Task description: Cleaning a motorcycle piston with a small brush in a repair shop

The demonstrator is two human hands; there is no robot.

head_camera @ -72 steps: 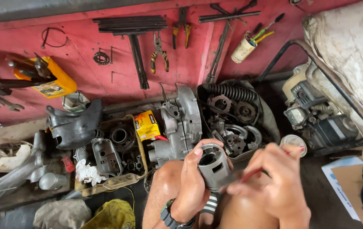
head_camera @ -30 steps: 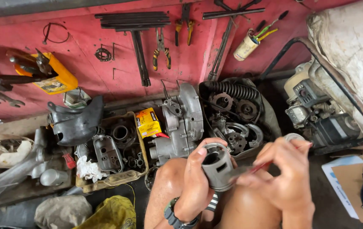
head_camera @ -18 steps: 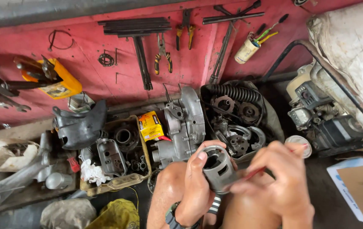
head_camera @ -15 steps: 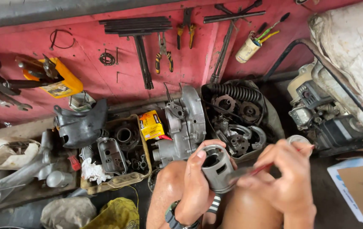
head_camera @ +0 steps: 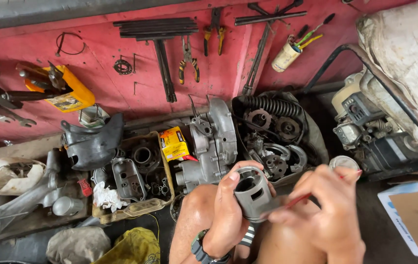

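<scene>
Grey metal piston (head_camera: 253, 194) held above the knees, open end up and tilted away. Left hand (head_camera: 228, 215) wrapped round its skirt, fingers (head_camera: 229, 182) clamped on the rim. Right hand (head_camera: 328, 210) pinched shut on a thin red tool (head_camera: 300, 199), tip at the piston's side. Best kept steady: firm left grip, light short strokes, wrist braced. Engine casing (head_camera: 214, 142) just beyond on the floor.

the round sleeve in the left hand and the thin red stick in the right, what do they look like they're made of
The sleeve looks like bare cast or machined metal: dull grey, thick-walled, with a smooth bore and a cut window in its side. It could be aluminium or steel; the look leaves that open. The left hand wraps it. The red stick in the right hand is thin and evenly coloured, perhaps plastic or painted; too small to tell.
</scene>
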